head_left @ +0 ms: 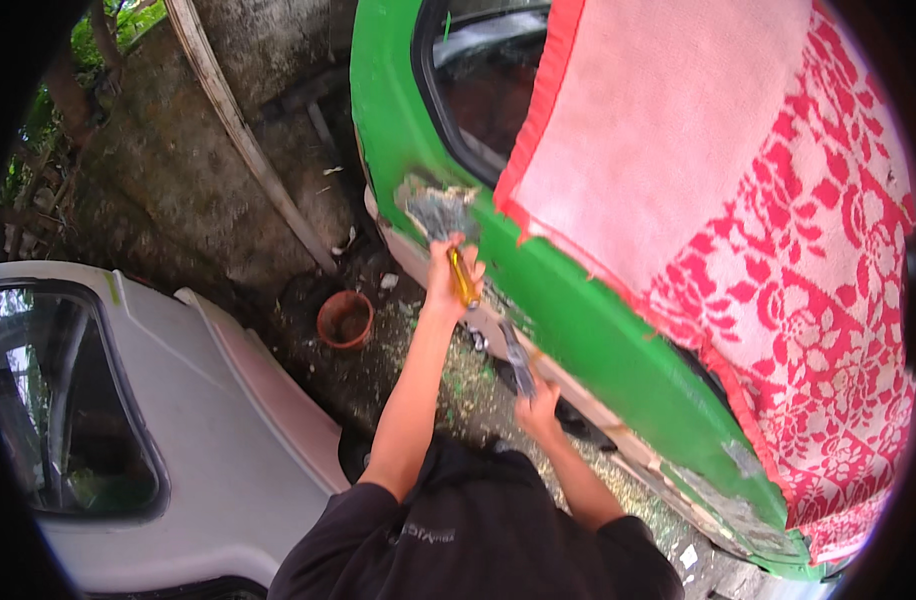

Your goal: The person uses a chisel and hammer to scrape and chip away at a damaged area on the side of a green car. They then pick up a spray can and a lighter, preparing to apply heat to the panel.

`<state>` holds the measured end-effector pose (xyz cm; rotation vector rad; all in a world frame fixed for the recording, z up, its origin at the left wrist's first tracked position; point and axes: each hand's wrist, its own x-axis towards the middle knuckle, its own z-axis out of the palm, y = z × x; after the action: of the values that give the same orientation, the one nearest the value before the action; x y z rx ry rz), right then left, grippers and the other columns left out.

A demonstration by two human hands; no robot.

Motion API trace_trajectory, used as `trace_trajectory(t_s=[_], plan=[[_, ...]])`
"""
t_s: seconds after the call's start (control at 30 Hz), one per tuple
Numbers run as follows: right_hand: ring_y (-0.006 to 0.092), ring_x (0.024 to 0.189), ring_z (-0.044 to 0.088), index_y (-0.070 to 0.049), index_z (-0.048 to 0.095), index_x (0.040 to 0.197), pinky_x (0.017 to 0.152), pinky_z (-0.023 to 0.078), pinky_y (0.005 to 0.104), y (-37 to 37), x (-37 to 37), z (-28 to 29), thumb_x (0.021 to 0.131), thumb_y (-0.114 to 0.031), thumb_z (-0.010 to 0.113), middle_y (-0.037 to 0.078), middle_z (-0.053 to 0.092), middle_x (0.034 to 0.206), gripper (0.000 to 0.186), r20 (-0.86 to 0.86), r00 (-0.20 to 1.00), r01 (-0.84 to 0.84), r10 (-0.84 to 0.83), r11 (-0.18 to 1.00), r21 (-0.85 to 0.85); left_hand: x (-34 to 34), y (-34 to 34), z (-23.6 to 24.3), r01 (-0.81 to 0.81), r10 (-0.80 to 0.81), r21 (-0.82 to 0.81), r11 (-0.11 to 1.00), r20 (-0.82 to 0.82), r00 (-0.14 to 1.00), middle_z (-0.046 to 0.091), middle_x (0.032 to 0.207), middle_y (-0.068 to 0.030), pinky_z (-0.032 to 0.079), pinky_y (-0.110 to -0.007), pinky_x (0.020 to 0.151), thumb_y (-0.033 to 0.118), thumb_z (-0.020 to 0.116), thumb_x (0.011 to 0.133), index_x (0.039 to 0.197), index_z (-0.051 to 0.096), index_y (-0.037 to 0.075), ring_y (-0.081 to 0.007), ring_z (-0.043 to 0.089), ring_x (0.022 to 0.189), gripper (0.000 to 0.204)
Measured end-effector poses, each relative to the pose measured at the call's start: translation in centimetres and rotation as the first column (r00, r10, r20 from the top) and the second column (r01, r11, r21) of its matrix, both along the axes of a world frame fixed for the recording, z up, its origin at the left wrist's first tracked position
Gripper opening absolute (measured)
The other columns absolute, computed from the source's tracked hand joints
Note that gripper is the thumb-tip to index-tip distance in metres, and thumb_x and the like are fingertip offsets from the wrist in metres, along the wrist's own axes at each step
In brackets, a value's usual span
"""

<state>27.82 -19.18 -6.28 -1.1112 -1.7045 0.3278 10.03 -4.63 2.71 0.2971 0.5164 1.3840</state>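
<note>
Paint removal appears to be our step: nearest, our right hand (540, 404) grips a grey hammer-like tool (517, 362), and beyond it our left hand (441, 279) closes around a yellow-handled tool (463, 278) at the lower edge of the stripped patch (440, 207) on the green car panel (588, 325). We cannot see its tip clearly; the next blow, we judge, calls for steady aim on the handle's butt.
</note>
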Motion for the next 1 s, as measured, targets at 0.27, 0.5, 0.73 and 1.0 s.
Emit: trace_trajectory(t_s=[0.27,0.5,0.73,1.0], plan=[[0.021,0.043,0.053,0.0,0.058,0.073,0.045,0.041,0.0299,-1.9,0.0,-1.2,0.087,-0.017,0.052,0.008,0.052,0.054,0.022,-0.471,0.881,-0.108,0.037,0.986,-0.123,1.5,-3.0,2.3,0.129,-0.117,0.113,0.985,-0.103,0.988,0.044,0.051,0.001,0.035,-0.027,0.029,0.023,0.054,0.091,0.092,0.047,0.02,-0.0125,0.044,0.037,0.008],[0.0056,0.05,0.036,-0.002,0.046,0.07,0.045,0.026,0.023,-2.7,-0.2,-0.5,0.092,-0.056,0.047,-0.002,0.041,0.059,0.058,-0.456,0.881,-0.226,0.127,0.959,-0.17,2.3,-2.6,3.3,0.117,-0.106,0.134,0.984,-0.087,0.991,0.041,0.05,0.0001,0.03,-0.027,0.029,0.013,0.049,0.088,0.089,0.046,0.019,-0.0128,0.04,0.037,0.007],[0.0205,0.039,0.047,-0.005,0.056,0.071,0.041,0.036,0.0306,-3.0,0.0,4.2,0.081,-0.015,0.054,0.005,0.048,0.053,0.015,-0.245,0.956,-0.146,0.163,0.986,0.085,2.1,-2.2,3.4,0.12,-0.125,0.135,0.984,0.029,0.992,0.038,0.048,-0.0007,0.026,-0.027,0.029,0.012,0.047,0.086,0.089,0.046,0.019,-0.0128,0.035,0.037,0.007],[0.0284,0.043,0.051,-0.005,0.052,0.075,0.042,0.039,0.0327,-0.2,0.0,6.5,0.092,-0.028,0.054,0.006,0.051,0.054,0.029,0.11,0.981,-0.167,0.16,0.984,0.056,1.9,-2.3,3.7,0.148,-0.151,0.102,0.984,0.024,0.988,0.037,0.048,-0.0008,0.025,-0.027,0.029,0.013,0.046,0.086,0.088,0.045,0.02,-0.0131,0.036,0.037,0.007]])
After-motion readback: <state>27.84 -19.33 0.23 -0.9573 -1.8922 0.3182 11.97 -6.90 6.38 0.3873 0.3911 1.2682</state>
